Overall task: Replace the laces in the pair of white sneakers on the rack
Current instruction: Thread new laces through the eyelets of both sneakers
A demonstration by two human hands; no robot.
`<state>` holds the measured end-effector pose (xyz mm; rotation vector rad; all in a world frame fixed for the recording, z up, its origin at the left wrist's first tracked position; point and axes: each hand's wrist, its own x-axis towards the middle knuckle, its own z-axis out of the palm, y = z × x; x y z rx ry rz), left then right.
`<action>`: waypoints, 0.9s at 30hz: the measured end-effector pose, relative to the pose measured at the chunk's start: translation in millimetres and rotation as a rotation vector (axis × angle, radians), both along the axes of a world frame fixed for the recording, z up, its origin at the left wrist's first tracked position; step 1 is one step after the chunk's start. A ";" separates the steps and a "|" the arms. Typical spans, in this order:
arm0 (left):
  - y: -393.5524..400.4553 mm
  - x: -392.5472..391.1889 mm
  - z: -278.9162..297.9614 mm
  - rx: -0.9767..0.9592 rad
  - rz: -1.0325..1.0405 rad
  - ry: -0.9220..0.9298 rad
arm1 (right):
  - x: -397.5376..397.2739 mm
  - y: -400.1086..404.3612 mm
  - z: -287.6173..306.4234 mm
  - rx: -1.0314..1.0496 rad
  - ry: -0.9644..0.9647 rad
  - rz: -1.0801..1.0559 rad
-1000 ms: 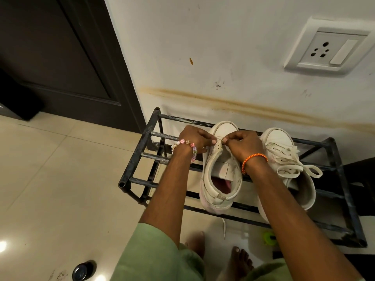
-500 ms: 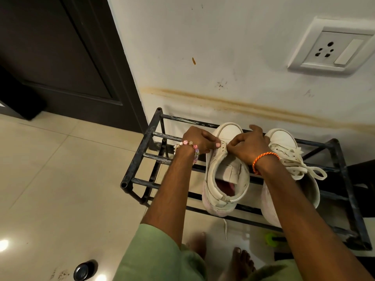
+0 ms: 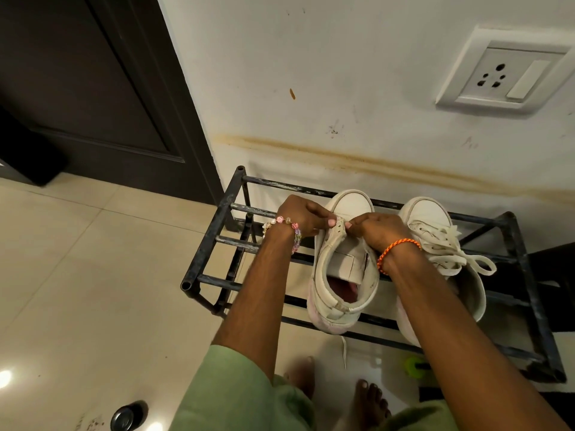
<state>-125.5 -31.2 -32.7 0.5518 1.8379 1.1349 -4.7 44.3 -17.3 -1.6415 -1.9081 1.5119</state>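
The left sneaker stands on the top bars of the rack, toe toward the wall, just beside the right sneaker. The left hand and the right hand meet over the lowest eyelets, near the toe cap. The fingers of both hands are curled and pinch at the eyelet row; whether they pinch a lace end or only the eyelet flap cannot be told, since the hands cover that spot

Hazards, as a judgement:
- The rack surface is open metal bars with gaps. A hard pull could tilt the left sneaker, or slide its heel off the front bar, where it already overhangs
- A thin white lace hangs below the front bar toward the floor. It may snag on a bar or be stepped on by the bare feet directly beneath
- A lace tip fed through small eyelets may fray or miss the hole, because the hands block the line of sight

Materials and shapes:
- Left sneaker: off-white smooth upper, rounded toe cap, stiff high collar, pinkish insole, tongue folded inward; no lace shows above the hands
- Right sneaker: same form, fully laced with flat woven cream laces tied in a loose bow
- Rack: dark round tubing, paint scuffed and worn
- Floor: glossy pale tile, likely slippery
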 end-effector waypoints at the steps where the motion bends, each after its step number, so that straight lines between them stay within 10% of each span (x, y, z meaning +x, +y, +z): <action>1: -0.1 0.0 -0.1 0.001 0.004 -0.011 | 0.1 0.7 -0.3 -0.023 0.008 -0.025; 27: 13.5 19.2 9.0 -0.036 0.018 0.201 | 5.0 -5.2 -2.6 -0.032 0.098 -0.088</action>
